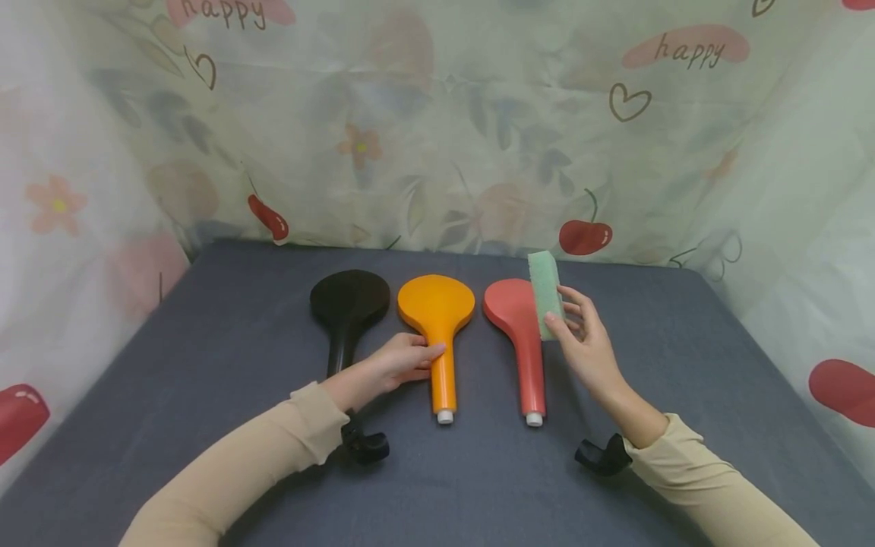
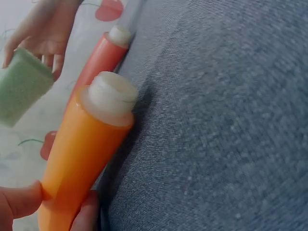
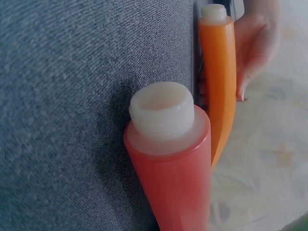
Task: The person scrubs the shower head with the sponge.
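On the tabletop point(image 1: 273, 349) we count three in a row: a black showerhead point(image 1: 350, 298), an orange showerhead point(image 1: 436, 304) and a red showerhead point(image 1: 507, 304). Our left hand point(image 1: 393, 363) angles inward, fingers point(image 2: 87, 212) closed around the orange handle point(image 1: 443, 384); our right hand point(image 1: 589, 348), raised near the red one, pinches one sponge point(image 1: 544, 292) between bent fingers.

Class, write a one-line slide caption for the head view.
Left hand grips the orange shower head between a black one and a red one; right hand holds a green sponge.
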Motion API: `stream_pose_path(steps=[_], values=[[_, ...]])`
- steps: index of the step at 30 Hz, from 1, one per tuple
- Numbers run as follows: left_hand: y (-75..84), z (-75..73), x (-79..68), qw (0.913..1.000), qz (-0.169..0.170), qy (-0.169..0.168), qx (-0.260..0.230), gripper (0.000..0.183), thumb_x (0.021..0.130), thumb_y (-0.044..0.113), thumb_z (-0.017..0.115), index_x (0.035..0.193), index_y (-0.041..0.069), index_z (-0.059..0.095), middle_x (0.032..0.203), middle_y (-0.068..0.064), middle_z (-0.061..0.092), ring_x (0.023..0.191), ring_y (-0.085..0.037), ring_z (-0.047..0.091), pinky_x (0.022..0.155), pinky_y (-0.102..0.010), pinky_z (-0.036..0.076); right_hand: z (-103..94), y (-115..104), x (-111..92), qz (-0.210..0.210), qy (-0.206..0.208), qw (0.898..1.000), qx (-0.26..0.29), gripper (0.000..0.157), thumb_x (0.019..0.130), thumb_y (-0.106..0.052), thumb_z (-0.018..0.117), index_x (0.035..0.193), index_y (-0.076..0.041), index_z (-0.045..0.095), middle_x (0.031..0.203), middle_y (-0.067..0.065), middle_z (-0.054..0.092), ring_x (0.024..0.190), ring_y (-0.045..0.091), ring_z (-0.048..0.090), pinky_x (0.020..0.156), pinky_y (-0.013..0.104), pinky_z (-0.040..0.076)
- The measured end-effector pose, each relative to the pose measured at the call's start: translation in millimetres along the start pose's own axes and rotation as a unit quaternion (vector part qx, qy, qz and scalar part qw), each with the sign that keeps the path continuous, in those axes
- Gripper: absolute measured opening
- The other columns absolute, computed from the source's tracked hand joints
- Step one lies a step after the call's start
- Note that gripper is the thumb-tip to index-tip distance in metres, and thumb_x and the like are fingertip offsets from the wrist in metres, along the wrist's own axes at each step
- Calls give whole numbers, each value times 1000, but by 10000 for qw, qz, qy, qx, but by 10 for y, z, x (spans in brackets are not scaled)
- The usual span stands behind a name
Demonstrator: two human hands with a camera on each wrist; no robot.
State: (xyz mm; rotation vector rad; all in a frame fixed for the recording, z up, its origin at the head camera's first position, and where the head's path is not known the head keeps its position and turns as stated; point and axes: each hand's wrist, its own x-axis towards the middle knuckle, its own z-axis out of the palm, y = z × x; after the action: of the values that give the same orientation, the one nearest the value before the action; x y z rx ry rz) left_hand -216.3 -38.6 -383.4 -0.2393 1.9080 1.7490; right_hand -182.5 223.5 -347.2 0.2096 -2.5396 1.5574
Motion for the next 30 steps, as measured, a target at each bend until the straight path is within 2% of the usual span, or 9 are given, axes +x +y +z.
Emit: stream_pose_path(steps=[3,8,12,17,21,24,27,30], values=[[-1,5,-1,9999,-6,109,66,54,93,21,57,136,-5,35,122,-16,55,97,-18,58,98,-40,48,6,-5,1,9,-2,10000,-21,56,97,-30,47,146,-18,23,140,20,35,124,37,45,96,54,42],[-4,9,-74,9999,93,136,-11,52,93,20,57,134,-4,35,122,-18,56,95,-18,58,98,-40,48,5,-11,-2,6,3,10000,-25,56,97,-30,48,146,-18,23,141,20,35,124,37,44,96,54,41],[16,32,-172,9989,467,65,-25,54,93,18,57,137,-2,32,126,-20,55,101,-22,59,97,-42,48,1,-18,1,-10,2,10000,-37,56,97,-30,48,146,-18,24,141,20,35,124,37,44,96,55,42],[56,32,-300,9934,1138,-62,101,54,91,18,61,136,3,34,125,-20,57,102,-23,61,96,-41,49,5,-68,-2,-154,-10,9999,-18,56,97,-28,48,146,-19,24,142,19,34,126,36,43,97,55,42],[68,18,-387,9850,1699,-293,73,52,90,14,62,133,6,35,122,-20,59,100,-20,62,96,-40,50,20,-146,-19,-548,38,9985,-52,54,96,-22,50,145,-17,27,141,18,35,125,35,45,96,51,41],[73,17,-442,9777,2052,-454,35,50,90,11,62,131,8,34,123,-21,59,102,-20,63,96,-39,49,44,-200,-30,-937,145,9951,-281,53,94,-16,53,143,-15,31,136,18,37,118,32,49,92,42,40],[70,21,-482,9691,2404,-553,76,51,89,9,61,131,8,32,124,-22,58,105,-22,62,97,-39,49,76,-250,-36,-1349,300,9891,-510,54,90,-10,57,140,-13,37,130,18,40,112,27,49,87,32,40],[61,30,-506,9589,2769,-601,166,50,90,8,60,130,7,31,125,-23,58,108,-26,61,98,-39,48,117,-305,-37,-1839,421,9799,-655,55,85,-6,61,137,-11,42,129,17,41,111,22,43,82,30,41]])
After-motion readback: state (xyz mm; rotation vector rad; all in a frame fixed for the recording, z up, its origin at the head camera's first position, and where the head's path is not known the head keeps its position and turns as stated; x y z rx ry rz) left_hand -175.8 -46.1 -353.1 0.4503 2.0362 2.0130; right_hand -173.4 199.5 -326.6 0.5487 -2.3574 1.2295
